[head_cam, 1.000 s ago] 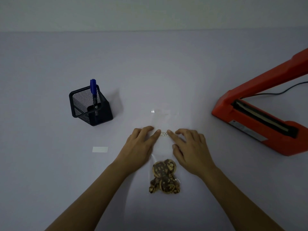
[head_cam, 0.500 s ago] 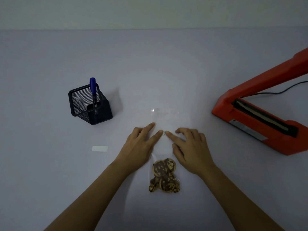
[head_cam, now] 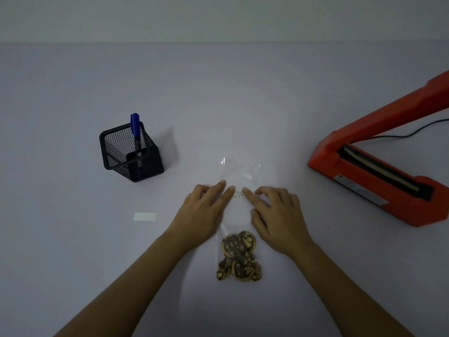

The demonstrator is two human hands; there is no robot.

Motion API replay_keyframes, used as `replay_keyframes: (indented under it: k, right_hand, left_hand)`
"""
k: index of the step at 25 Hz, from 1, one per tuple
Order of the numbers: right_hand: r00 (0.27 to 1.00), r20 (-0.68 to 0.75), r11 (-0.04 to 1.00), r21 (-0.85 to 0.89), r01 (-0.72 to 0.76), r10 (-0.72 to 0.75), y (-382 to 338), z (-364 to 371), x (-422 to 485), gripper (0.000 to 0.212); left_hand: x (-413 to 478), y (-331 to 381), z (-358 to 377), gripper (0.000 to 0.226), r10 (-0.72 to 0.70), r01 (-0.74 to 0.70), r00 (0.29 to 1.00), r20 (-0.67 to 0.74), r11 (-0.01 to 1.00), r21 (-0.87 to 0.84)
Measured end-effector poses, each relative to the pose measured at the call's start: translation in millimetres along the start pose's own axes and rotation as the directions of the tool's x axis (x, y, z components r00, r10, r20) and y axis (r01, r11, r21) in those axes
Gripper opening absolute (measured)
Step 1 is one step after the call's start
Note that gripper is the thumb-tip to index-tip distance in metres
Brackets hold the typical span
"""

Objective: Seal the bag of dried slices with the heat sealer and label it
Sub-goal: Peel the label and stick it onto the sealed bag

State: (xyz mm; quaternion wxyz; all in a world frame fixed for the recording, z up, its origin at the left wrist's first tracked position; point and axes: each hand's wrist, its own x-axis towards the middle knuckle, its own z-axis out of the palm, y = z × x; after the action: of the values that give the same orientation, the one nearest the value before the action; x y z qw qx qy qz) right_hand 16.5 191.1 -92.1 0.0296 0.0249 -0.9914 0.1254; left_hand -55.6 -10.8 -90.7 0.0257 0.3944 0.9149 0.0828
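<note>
The left hand (head_cam: 201,215) and right hand (head_cam: 279,220) press flat, fingers straight, on the clear plastic bag (head_cam: 237,215) of brown dried slices (head_cam: 239,256) lying mid-bench (head_cam: 73,251), their fingertips flanking its small white label (head_cam: 238,194). The orange heat sealer (head_cam: 379,171), arm raised, stands well to the right. A black mesh holder (head_cam: 128,154) with a blue marker (head_cam: 135,132) and a white paper strip (head_cam: 145,216) sit to the left.

Person shows as two bare forearms and two bare hands.
Left grip (head_cam: 201,212): bare five-fingered hand, slim long fingers, smooth back, knuckles faintly ridged.
Right grip (head_cam: 279,221): bare hand of same build, knuckle row clearer, thumb (head_cam: 255,217) short and rounded at tip.
Left forearm (head_cam: 136,283): bare skin, slender, widening toward lower frame edge.
Right forearm (head_cam: 345,285): same, bare skin down to lower frame edge.
Wrists narrow.
Light dim; nails and finer skin detail not readable.
</note>
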Motion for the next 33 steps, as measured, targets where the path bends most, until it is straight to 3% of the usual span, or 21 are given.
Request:
replay_keyframes:
  k: [9,11,14,17,20,25,29,33]
  right_hand:
    - [1.0,0.0,1.0,0.002,-0.003,0.003,2.7,2.6,-0.8,0.053]
    - [1.0,0.009,0.996,0.085,-0.013,0.012,2.9,-0.1,-1.5,0.054]
    - [0.994,-0.003,0.934,0.343,-0.1,0.108,-1.0,-11.2,-0.5,0.05]
    - [0.966,0.004,0.829,0.512,-0.224,0.258,-15.3,-26.3,-12.5,0.049]
    - [0.888,0.186,0.702,0.553,-0.449,0.421,-34.9,-36.0,-42.9,0.064]
    - [0.796,0.423,0.602,0.522,-0.604,0.432,-66.4,-39.7,-66.0,0.072]
    - [0.804,0.369,0.563,0.577,-0.591,0.466,-80.0,-40.7,-54.2,0.064]
    - [0.835,0.28,0.542,0.654,-0.527,0.474,-77.8,-54.3,-17.5,0.063]
  left_hand:
    - [0.2,-2.7,3.4,0.049,-0.021,0.022,1.0,0.016,0.996,-0.085]
    - [2.1,-1.8,-0.7,0.051,-0.069,0.072,0.997,0.021,0.971,-0.227]
    - [0.6,7.2,-15.4,0.051,-0.177,0.17,0.984,0.03,0.868,-0.466]
    - [-9.3,24.9,-32.6,0.049,-0.302,0.261,0.953,0.017,0.795,-0.547]
    - [-30.0,38.6,-39.2,0.055,-0.435,0.405,0.896,0.091,0.713,-0.573]
    - [-57.8,63.2,-40.6,0.056,-0.425,0.478,0.873,0.24,0.643,-0.599]
    - [-52.4,65.2,-50.9,0.056,-0.464,0.537,0.835,0.296,0.566,-0.625]
    - [-23.8,47.7,-69.9,0.056,-0.473,0.473,0.859,0.197,0.584,-0.66]
